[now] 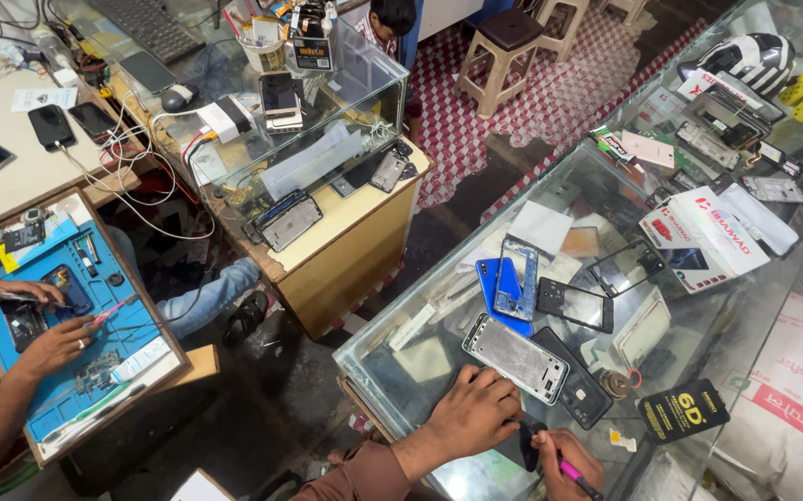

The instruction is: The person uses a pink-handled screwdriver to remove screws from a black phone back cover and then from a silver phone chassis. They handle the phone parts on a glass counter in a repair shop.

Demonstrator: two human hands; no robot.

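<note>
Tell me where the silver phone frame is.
In the head view, the silver phone frame lies low centre on the glass counter, just above the left hand.

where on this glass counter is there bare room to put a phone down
Bare glass lies left of the silver phone frame, toward the counter's near corner. Another patch sits right of the right hand, below the black card. The middle, around the blue phone back, is crowded.

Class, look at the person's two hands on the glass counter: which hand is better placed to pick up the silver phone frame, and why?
Left hand: its fingertips are at the silver phone frame. The right hand sits lower and already grips a pink tool.
</note>
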